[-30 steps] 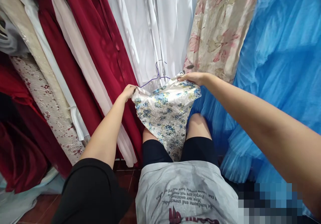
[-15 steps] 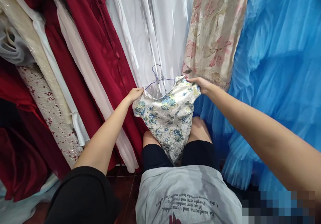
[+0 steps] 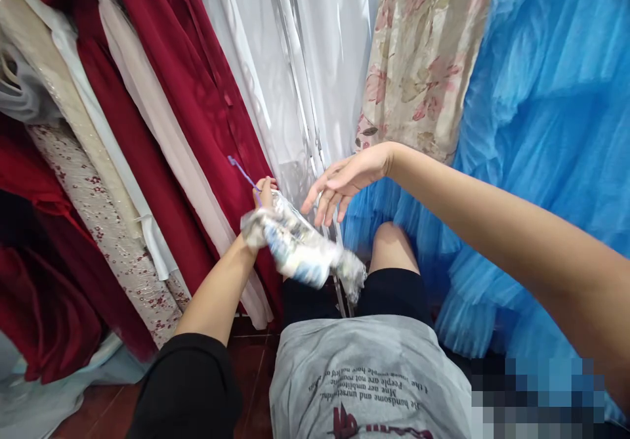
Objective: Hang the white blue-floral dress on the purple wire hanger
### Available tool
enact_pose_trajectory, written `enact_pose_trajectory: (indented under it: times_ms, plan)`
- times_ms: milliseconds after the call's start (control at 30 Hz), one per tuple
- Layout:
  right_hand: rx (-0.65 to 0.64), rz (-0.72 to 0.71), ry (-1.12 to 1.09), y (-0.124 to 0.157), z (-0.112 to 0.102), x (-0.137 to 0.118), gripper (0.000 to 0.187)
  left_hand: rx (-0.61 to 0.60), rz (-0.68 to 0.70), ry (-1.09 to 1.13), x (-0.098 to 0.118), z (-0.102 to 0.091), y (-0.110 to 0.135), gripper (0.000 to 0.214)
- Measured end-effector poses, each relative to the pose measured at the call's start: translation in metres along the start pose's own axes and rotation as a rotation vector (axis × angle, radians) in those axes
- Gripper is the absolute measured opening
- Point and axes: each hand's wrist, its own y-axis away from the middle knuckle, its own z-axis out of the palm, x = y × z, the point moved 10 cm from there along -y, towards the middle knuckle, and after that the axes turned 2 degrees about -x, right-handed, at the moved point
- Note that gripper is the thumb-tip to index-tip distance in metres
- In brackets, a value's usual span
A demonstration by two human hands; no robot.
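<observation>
A white floral top with blue and yellow flowers hangs bunched and blurred by motion in front of my thighs. My left hand is closed on its upper part, where a purple hanger sticks out up and to the left. Just right of the cloth, my right hand hovers with fingers spread and pointing down-left, holding nothing. It is apart from the top.
Dark red dresses and pale gowns hang on the left. White fabric hangs ahead, beside a beige flowered dress. Blue tulle fills the right. Tiled floor shows below.
My right hand has let go of the floral top and opened. My left hand has turned, swinging the top and hanger sideways; the cloth, spread flat before, is now bunched.
</observation>
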Motion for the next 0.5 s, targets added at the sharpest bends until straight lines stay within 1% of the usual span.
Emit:
enact_pose_trajectory:
  times_ms: [33,67,100,133,167,200,233,267,300,333,367,433,500]
  plan:
    - [-0.047,0.044,0.095,-0.004,0.006,0.011,0.055,0.043,0.020,0.079,0.006,-0.001,0.000,0.049]
    - [-0.046,0.078,0.208,-0.009,0.009,0.023,0.061,0.077,0.055,0.134,0.015,0.001,0.000,0.049]
    - [0.005,0.094,0.332,-0.015,0.007,0.036,0.070,0.096,0.084,0.173,0.024,0.004,0.000,0.045]
    - [0.087,0.087,0.458,-0.020,0.006,0.046,0.083,0.094,0.098,0.219,0.031,0.010,0.000,0.039]
    - [0.185,0.049,0.573,-0.023,0.006,0.052,0.098,0.065,0.116,0.275,0.040,0.018,0.002,0.034]
    - [0.283,-0.020,0.668,-0.025,0.009,0.054,0.111,0.011,0.147,0.342,0.052,0.028,0.006,0.031]
    - [0.362,-0.107,0.739,-0.024,0.016,0.054,0.121,-0.063,0.195,0.416,0.066,0.038,0.013,0.033]
    - [0.422,-0.195,0.784,-0.022,0.025,0.053,0.127,-0.149,0.259,0.487,0.082,0.047,0.023,0.038]
    - [0.469,-0.266,0.808,-0.019,0.034,0.053,0.126,-0.238,0.334,0.540,0.101,0.055,0.037,0.044]
    - [0.505,-0.312,0.818,-0.015,0.040,0.053,0.120,-0.326,0.412,0.556,0.120,0.060,0.053,0.050]
    - [0.525,-0.333,0.818,-0.011,0.044,0.053,0.110,-0.409,0.481,0.526,0.137,0.066,0.070,0.054]
    - [0.494,-0.351,0.807,-0.004,0.050,0.055,0.089,-0.538,0.601,0.400,0.165,0.075,0.103,0.058]
    - [0.427,-0.338,0.808,0.005,0.049,0.060,0.076,-0.590,0.709,0.291,0.183,0.080,0.125,0.054]
